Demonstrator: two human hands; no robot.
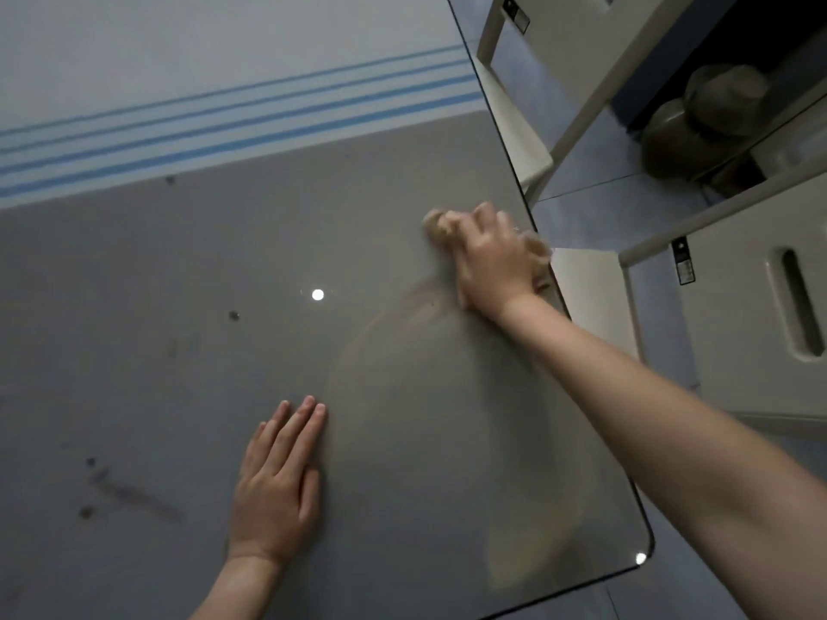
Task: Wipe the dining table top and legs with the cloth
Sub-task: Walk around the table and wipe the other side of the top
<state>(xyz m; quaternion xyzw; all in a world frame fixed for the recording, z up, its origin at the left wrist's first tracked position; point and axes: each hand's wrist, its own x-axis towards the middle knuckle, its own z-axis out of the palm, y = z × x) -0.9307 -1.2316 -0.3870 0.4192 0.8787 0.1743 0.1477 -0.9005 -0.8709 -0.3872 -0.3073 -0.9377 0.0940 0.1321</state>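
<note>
Left hand (275, 481) flat on table (179, 306); right hand (492, 261) grips cloth (436, 226); shelved pots (698, 123).

The cloth (441, 226) is pale and bunched up, near the right edge of the shiny grey worktop (223, 270), which has some dark spots.

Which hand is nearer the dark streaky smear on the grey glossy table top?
Left. The left hand lies flat on the grey glossy table top near the dark streaky smear; the right hand, gripping the crumpled beige cloth, is far across, by its right edge.
</note>
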